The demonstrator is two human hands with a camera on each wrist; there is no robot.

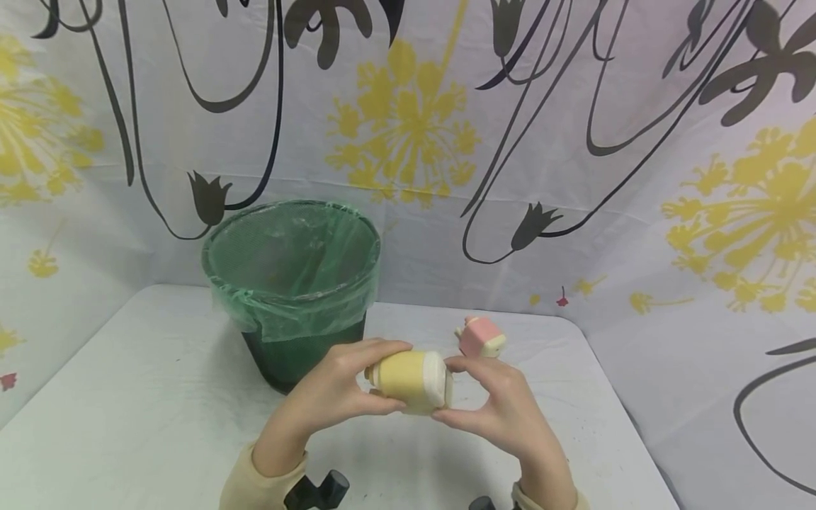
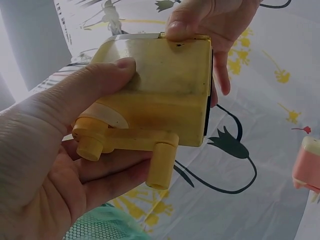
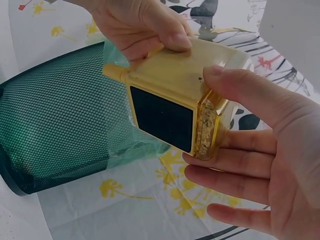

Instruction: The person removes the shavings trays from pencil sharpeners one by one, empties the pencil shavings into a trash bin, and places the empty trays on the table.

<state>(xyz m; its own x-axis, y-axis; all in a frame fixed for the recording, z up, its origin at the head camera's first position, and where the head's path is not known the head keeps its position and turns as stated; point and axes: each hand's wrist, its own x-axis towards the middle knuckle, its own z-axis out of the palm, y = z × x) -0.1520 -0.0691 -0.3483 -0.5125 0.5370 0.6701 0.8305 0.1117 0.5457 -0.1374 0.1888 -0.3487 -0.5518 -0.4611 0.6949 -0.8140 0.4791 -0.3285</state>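
Observation:
A yellow crank pencil sharpener [image 1: 403, 377] is held up above the table between both hands. My left hand [image 1: 331, 389] grips its crank end, thumb on one face and fingers on the opposite one. In the left wrist view the crank handle [image 2: 142, 139] points toward that palm. My right hand [image 1: 500, 404] pinches the other end between thumb and fingers. The right wrist view shows a see-through shavings drawer [image 3: 206, 131] at that end, with bits inside, beside a dark panel [image 3: 160, 117].
A green mesh wastebasket [image 1: 306, 354] lined with a green plastic bag [image 1: 293, 308] stands behind and left of the hands. At the back right lies a pink sharpener-like object [image 1: 482, 337] on the white table [image 1: 159, 397]. Patterned cloth [image 1: 421, 276] hangs around the table.

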